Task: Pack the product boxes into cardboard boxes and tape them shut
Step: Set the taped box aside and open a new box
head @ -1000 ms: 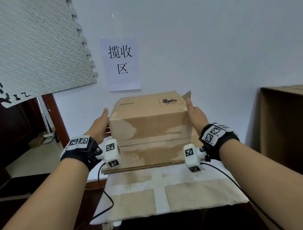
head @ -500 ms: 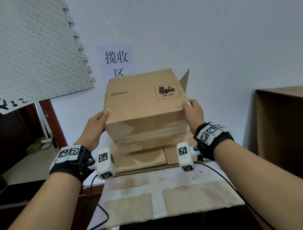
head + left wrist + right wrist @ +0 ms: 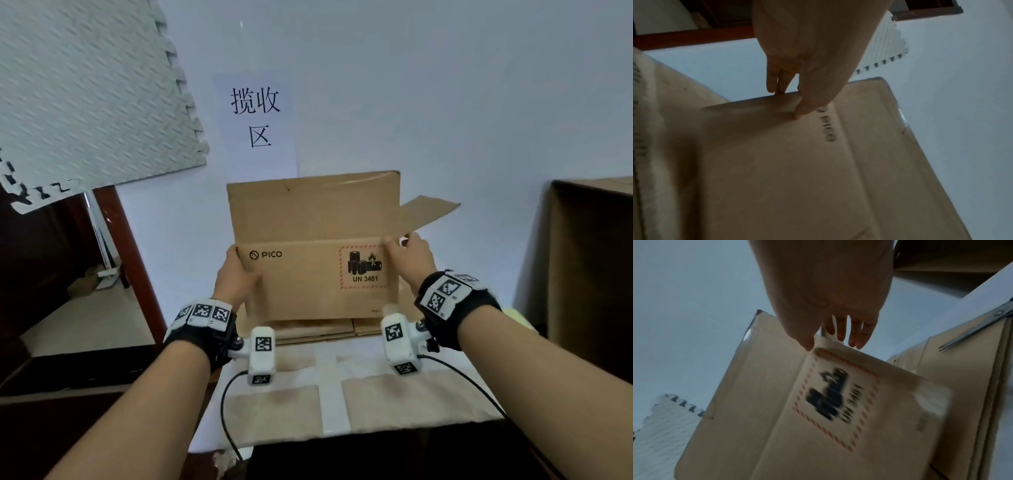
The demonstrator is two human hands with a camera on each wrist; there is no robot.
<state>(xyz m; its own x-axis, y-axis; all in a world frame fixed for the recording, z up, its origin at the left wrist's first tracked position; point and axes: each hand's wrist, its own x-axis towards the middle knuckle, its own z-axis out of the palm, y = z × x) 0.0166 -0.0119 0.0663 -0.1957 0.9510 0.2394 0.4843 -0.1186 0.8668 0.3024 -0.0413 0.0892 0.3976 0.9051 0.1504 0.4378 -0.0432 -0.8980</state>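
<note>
Setting: a white wall [image 3: 445, 85] with a paper sign [image 3: 256, 120] in Chinese characters; a grey foam mat [image 3: 85, 89] leans at upper left; a second, larger carton [image 3: 592, 267] stands at far right.
Surface: a table [image 3: 329, 394] covered in brown paper with white tape strips; flattened cardboard [image 3: 318, 330] lies under the work.
Task item: a cardboard box [image 3: 318, 281], marked PICO and UN 3481, stands upright on the flattened cardboard, near the wall. Its back flap stands up and the right flap angles outward. Contents cannot be seen.
Left hand [image 3: 236, 277]: clamped on the box's left edge, thumb on the printed front, fingers [image 3: 777, 84] round the side.
Right hand [image 3: 409, 255]: at the upper right corner, thumb on the front by the label, fingers [image 3: 855, 334] reaching over the top edge; whether they press the cardboard cannot be told, as the wrist view is blurred.
Other item: scissors [image 3: 978, 331] lie on cardboard to the right.
Step in hand (judged): setting the empty carton mouth-up, ready for packing.
Next move (judged): release the sides, spread the flaps clear, then bring the product boxes; none are in view.
</note>
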